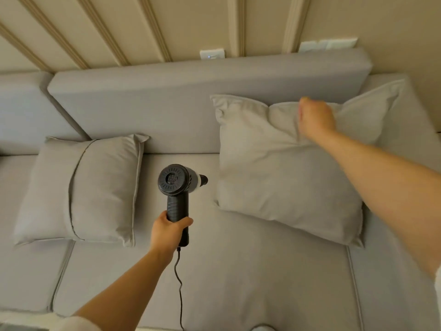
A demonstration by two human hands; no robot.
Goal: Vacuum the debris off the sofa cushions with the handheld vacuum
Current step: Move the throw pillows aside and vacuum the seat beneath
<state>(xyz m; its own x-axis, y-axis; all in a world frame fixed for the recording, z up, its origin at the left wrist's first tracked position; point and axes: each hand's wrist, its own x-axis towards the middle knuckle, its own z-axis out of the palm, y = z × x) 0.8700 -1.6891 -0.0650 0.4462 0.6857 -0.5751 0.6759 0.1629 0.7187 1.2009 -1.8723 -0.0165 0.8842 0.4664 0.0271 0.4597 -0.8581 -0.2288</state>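
two pillows on grey sofa cushions (238, 271). left hand (168, 231) wrapped round handle of black handheld vacuum (177, 187), nozzle aimed toward right pillow (281, 168). right hand (315, 117) apparently pinching that pillow's top edge. left pillow (81, 189) leaning on backrest (167, 96).

We're looking at a home living room or lounge corner. We're seeing a grey fabric sofa (238, 271) with piped seat cushions and a long back cushion (167, 96) leaning against the wall. Two loose throw pillows (81, 187) (281, 168) are sitting on the seat. Behind it, a beige wall (119, 25) with raised trim strips is running up, and white wall sockets (212, 53) (327, 44) are peeking out just above the back cushion. Warm indoor lighting is tinting everything. Nothing industrial or commercial is showing here.
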